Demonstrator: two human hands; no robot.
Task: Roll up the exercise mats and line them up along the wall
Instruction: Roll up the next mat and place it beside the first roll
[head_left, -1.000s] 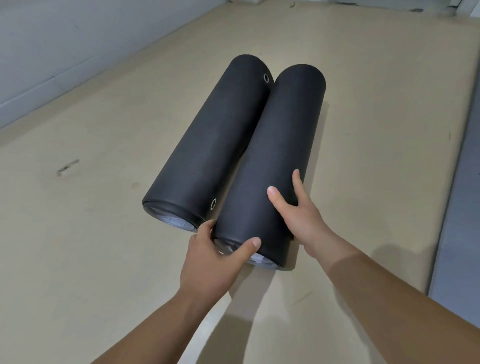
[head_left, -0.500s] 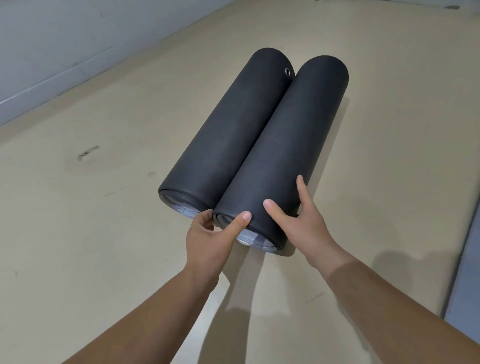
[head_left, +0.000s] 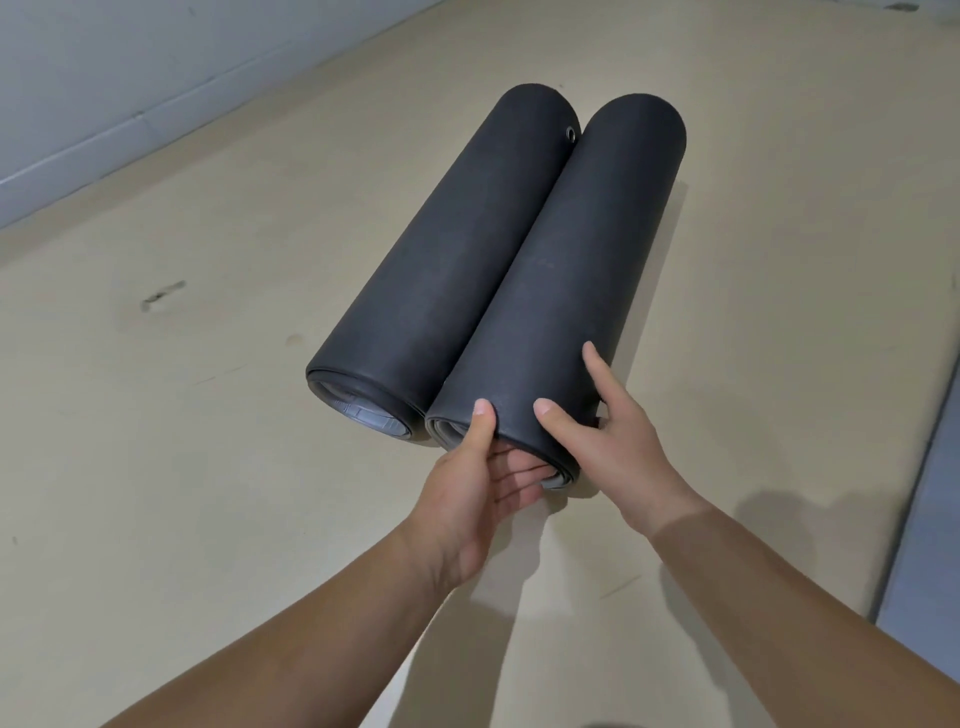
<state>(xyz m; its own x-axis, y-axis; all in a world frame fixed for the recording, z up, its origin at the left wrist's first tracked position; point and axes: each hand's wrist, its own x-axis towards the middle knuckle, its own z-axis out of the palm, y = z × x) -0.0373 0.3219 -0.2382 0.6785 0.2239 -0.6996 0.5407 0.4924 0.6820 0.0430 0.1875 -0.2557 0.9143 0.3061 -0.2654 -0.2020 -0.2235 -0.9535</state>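
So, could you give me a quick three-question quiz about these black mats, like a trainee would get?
1. True or false: the left mat and the right mat lie side by side on the floor, touching.
2. What do the left hand and the right hand grip? A. the left mat's near end. B. the right mat's near end. C. nothing.
3. Which mat lies nearer the wall and shows a metal eyelet at its far end?
Key: 1 true; 2 B; 3 the left mat.
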